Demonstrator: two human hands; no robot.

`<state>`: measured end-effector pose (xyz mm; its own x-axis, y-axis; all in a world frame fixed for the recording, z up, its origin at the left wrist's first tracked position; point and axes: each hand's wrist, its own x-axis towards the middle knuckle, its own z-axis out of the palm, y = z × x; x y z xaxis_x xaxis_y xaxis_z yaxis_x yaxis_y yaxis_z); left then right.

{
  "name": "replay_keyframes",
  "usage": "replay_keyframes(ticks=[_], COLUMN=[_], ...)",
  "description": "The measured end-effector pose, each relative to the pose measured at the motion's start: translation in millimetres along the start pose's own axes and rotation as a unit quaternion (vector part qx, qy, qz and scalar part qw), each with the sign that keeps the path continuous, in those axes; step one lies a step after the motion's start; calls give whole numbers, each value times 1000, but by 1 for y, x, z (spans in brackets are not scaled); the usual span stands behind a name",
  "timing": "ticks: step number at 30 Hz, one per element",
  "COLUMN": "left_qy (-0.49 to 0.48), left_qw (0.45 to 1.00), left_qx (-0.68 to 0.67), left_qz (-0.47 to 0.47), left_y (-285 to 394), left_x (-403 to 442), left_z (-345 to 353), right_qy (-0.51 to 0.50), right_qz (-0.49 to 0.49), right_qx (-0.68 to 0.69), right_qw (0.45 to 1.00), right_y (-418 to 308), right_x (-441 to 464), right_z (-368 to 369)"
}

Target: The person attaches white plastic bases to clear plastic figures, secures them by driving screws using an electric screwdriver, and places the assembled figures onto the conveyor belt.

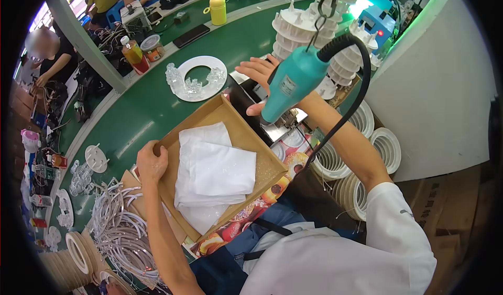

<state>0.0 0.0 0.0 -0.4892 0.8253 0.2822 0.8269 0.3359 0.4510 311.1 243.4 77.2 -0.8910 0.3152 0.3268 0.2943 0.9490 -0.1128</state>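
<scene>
My left hand (152, 163) is closed over the left edge of a shallow cardboard tray (170, 191), its thumb curled toward the inside. Folded white cloths (224, 166) lie in the tray. Beyond the tray's right corner, my right hand (258, 75) is spread, fingers stretched out and thumb apart. A teal electric screwdriver (296, 80) hangs from a hook in front of that hand and hides part of it. Whether they touch, I cannot tell. Below the screwdriver sits a metal fixture (285, 124), partly covered.
A white ring (212, 93) with clear plastic pieces lies on the green table (126, 130). Bundled white cables (123, 232) are at the lower left. Stacked white rings (361, 119) and white plastic parts (296, 30) stand on the right. Other people sit across the table.
</scene>
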Motion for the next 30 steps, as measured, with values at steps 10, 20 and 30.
replay_keyframes(ticks=[10,20,30], left_qy=[-5,27,13], left_qw=[1000,1000,1000], left_qx=[-14,-7,2], left_qz=[-18,10,1], left_y=[8,3,2], left_x=[-7,-3,-2], left_z=[6,3,3], right_qy=[3,4,4], right_qz=[5,1,-3], right_qx=[4,12,-14], right_qw=[1000,1000,1000], right_y=[-3,0,1], right_x=[-7,-1,0], right_z=[-3,0,3])
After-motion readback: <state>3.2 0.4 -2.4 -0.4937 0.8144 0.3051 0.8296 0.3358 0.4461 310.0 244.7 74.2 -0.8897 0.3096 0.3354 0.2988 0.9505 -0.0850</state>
